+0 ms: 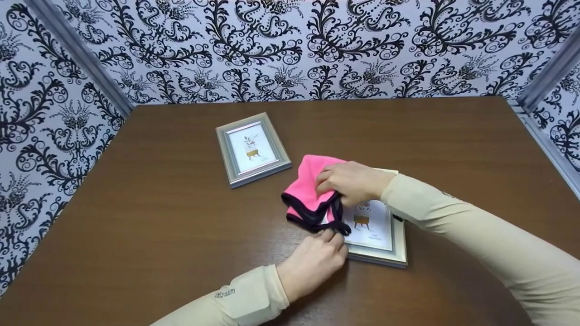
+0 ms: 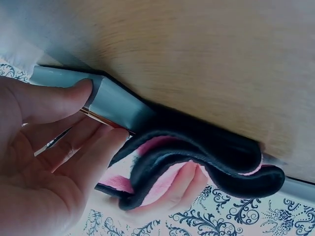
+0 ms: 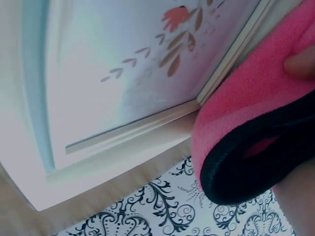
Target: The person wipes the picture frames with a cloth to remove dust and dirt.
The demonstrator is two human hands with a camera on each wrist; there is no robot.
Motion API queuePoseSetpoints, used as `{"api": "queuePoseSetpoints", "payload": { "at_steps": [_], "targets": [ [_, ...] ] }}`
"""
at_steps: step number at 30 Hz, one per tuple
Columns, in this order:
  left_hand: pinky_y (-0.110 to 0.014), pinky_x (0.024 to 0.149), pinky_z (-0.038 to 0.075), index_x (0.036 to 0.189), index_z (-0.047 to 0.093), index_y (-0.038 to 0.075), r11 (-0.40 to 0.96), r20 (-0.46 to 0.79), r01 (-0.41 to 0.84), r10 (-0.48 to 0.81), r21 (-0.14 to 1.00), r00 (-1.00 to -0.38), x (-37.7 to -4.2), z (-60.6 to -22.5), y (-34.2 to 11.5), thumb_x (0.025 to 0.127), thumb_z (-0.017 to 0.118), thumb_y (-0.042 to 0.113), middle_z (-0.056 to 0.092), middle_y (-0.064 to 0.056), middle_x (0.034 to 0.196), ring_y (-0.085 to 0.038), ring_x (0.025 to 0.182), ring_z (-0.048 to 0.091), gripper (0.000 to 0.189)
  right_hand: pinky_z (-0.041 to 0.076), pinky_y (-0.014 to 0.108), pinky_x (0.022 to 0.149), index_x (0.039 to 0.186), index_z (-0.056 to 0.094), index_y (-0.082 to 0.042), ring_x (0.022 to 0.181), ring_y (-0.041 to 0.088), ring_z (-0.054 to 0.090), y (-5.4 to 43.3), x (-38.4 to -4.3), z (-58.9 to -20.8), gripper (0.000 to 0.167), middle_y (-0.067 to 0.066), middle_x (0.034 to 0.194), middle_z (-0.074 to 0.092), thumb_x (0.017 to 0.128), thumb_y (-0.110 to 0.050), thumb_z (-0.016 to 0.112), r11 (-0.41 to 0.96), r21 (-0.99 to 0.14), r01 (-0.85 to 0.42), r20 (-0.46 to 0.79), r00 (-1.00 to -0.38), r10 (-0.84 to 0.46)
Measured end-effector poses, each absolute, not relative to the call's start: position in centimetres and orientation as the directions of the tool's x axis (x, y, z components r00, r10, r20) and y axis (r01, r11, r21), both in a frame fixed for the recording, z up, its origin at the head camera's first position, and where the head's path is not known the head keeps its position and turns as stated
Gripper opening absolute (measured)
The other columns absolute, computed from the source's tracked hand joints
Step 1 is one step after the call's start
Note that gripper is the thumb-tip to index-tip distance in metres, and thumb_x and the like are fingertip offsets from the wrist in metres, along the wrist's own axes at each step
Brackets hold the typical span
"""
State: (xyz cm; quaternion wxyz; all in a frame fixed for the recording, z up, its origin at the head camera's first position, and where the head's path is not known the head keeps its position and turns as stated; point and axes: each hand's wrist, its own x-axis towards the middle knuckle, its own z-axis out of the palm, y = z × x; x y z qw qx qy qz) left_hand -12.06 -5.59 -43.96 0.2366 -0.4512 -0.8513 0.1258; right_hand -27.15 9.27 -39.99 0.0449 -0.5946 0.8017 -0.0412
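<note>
A pink cloth with black edging lies bunched over the left side of a silvery picture frame. My right hand grips the cloth from above, over the frame's upper part. At the near left corner, my left hand holds the frame, its thumb on the outer side in the left wrist view and its fingers over the front. Part of the print, a plant in a yellow pot, shows beside the cloth. In the right wrist view the folded cloth covers one edge of the frame.
A second picture frame with a similar potted-plant print lies face up, farther back and to the left on the brown table. Walls with a black-and-white scroll pattern stand along the table's back and sides.
</note>
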Motion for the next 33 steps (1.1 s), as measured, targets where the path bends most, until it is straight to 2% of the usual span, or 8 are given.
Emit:
{"api": "queuePoseSetpoints", "payload": {
  "at_steps": [4,8,14,17,26,29,31,33],
  "targets": [
    [-0.019,0.049,0.046,0.084,0.070,0.017,0.565,0.288,0.705,0.825,-0.429,-0.486,-12.0,-44.0,-5.5,0.080,0.068,0.010,0.057,0.003,0.080,-0.011,0.073,0.055,0.008,0.046,0.044,0.095,0.110,0.071,-0.011,0.115,0.026,0.055,9.8,-27.7,-40.0,0.027,0.006,0.116,0.065,0.083,-0.011,0.070,0.330,-0.140,-0.933,-0.013,-0.332,-0.943],
    [-0.019,0.050,0.047,0.082,0.069,0.016,0.566,0.292,0.711,0.824,-0.417,-0.485,-12.0,-44.0,-5.4,0.079,0.067,0.007,0.057,0.003,0.078,-0.011,0.072,0.055,0.010,0.036,0.047,0.105,0.119,0.066,-0.010,0.122,0.029,0.051,10.2,-28.7,-40.0,0.039,0.008,0.124,0.062,0.081,-0.009,0.074,0.426,-0.056,-0.903,-0.028,-0.425,-0.905],
    [-0.020,0.057,0.050,0.079,0.067,0.015,0.563,0.316,0.726,0.825,-0.396,-0.468,-12.2,-44.2,-5.2,0.078,0.065,0.005,0.055,0.003,0.075,-0.012,0.070,0.055,0.010,0.030,0.052,0.108,0.126,0.063,-0.012,0.126,0.031,0.048,10.6,-29.6,-40.4,0.041,0.007,0.129,0.060,0.087,0.002,0.063,0.555,0.086,-0.827,-0.003,-0.557,-0.830],
    [-0.020,0.055,0.049,0.078,0.067,0.014,0.569,0.320,0.725,0.821,-0.388,-0.473,-12.2,-44.3,-5.2,0.078,0.066,0.005,0.055,0.002,0.075,-0.012,0.069,0.055,0.010,0.031,0.051,0.107,0.128,0.061,-0.008,0.126,0.033,0.048,10.5,-29.0,-40.6,0.039,0.011,0.131,0.059,0.090,0.000,0.060,0.576,0.083,-0.813,0.001,-0.578,-0.816],
    [-0.020,0.047,0.046,0.080,0.068,0.014,0.588,0.323,0.715,0.808,-0.379,-0.493,-12.0,-44.3,-5.2,0.081,0.066,0.007,0.056,0.002,0.075,-0.011,0.068,0.055,0.008,0.036,0.048,0.104,0.137,0.048,0.005,0.126,0.039,0.047,11.2,-24.9,-40.4,0.051,0.025,0.137,0.048,0.088,0.001,0.063,0.608,0.029,-0.794,-0.009,-0.608,-0.794],
    [-0.021,0.045,0.045,0.079,0.068,0.015,0.591,0.330,0.714,0.805,-0.376,-0.492,-12.1,-44.3,-5.3,0.080,0.067,0.008,0.055,0.002,0.075,-0.011,0.067,0.055,0.007,0.044,0.048,0.097,0.136,0.047,0.008,0.115,0.040,0.056,11.7,-23.6,-40.0,0.054,0.028,0.128,0.055,0.086,0.001,0.065,0.598,-0.040,-0.801,-0.012,-0.598,-0.801],
    [-0.022,0.043,0.044,0.079,0.068,0.015,0.591,0.338,0.717,0.805,-0.370,-0.488,-12.1,-44.4,-5.4,0.080,0.067,0.009,0.054,0.003,0.075,-0.011,0.065,0.054,0.006,0.051,0.044,0.085,0.135,0.049,0.007,0.096,0.035,0.064,12.0,-22.8,-39.7,0.053,0.025,0.109,0.064,0.084,0.002,0.064,0.588,-0.134,-0.798,-0.042,-0.588,-0.808],
    [-0.023,0.042,0.043,0.078,0.067,0.015,0.588,0.341,0.722,0.806,-0.365,-0.484,-12.2,-44.4,-5.6,0.078,0.069,0.010,0.053,0.003,0.074,-0.010,0.061,0.053,0.006,0.053,0.038,0.071,0.132,0.053,0.006,0.076,0.026,0.061,12.3,-22.3,-39.3,0.051,0.017,0.091,0.065,0.082,0.007,0.062,0.563,-0.229,-0.794,-0.064,-0.565,-0.823]
  ]
}}
